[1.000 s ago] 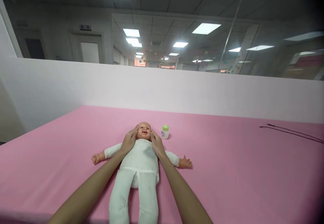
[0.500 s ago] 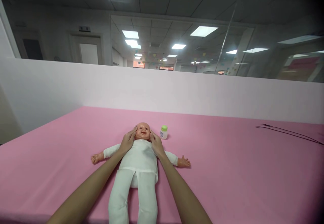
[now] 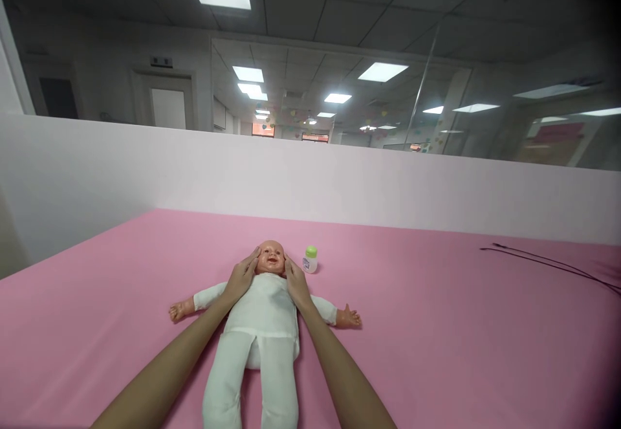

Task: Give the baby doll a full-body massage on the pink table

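Observation:
A baby doll (image 3: 264, 309) with a white cloth body lies on its back on the pink padded surface (image 3: 427, 325), its head away from me and its arms spread out. My left hand (image 3: 241, 275) rests along the left side of the doll's head, fingers stretched out. On the other side of the head lies my right hand (image 3: 295, 281), its fingers also extended against the cheek and temple. Both palms are partly out of sight. Just right of the head stands a small clear bottle (image 3: 310, 260) with a green cap, apart from my right hand.
Two thin dark cords (image 3: 548, 261) lie on the pink surface at the far right. A low white wall (image 3: 339, 183) runs along the back edge, with glass above it.
The whole view has shifted slightly, so everything sits a little lower and further left. Both hands stay on the sides of the doll's head.

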{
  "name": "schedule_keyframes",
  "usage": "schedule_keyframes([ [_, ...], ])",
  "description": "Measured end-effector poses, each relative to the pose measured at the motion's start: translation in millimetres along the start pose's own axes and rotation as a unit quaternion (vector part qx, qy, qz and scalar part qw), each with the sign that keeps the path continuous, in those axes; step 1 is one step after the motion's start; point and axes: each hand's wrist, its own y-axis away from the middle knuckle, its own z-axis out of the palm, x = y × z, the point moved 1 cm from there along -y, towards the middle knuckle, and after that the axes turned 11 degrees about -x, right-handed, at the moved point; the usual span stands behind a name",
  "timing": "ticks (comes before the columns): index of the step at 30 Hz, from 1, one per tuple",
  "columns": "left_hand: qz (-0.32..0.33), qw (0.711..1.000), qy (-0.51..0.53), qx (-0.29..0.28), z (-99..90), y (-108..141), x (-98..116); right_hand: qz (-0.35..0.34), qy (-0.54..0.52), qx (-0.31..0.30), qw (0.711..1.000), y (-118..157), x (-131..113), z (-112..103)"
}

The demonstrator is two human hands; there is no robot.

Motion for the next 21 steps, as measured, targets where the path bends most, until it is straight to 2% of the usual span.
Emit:
schedule_keyframes([
  [2,0.005,0.999,-0.038,-0.006,1.1,2.0,2.2,0.005,0.028,0.002,1.0,1.7,-3.8,0.2],
  [5,0.013,0.988,-0.152,0.009,1.5,8.1,10.2,0.036,0.104,-0.013,0.994,9.0,-14.1,0.1],
  [8,0.023,0.955,-0.294,0.01,-0.9,18.5,21.5,0.079,0.194,-0.042,0.977,22.8,-27.1,-0.2],
  [11,-0.014,0.923,-0.382,-0.041,-7.2,34.6,27.0,0.092,0.27,-0.082,0.955,39.8,-40.3,-1.7],
  [13,-0.06,0.906,-0.409,-0.088,-15.5,49.2,25.1,0.09,0.33,-0.105,0.934,50.7,-48.0,-5.4],
  [15,-0.091,0.887,-0.438,-0.113,-27.6,65.5,20.5,0.095,0.41,-0.121,0.899,60.4,-53.8,-12.6],
  [18,-0.109,0.859,-0.49,-0.103,-48.1,88.3,13.8,0.126,0.493,-0.129,0.851,72.7,-57.3,-28.5],
  [21,-0.117,0.844,-0.515,-0.097,-61.7,104.2,12.0,0.155,0.522,-0.12,0.83,83.6,-56.9,-44.5],
])
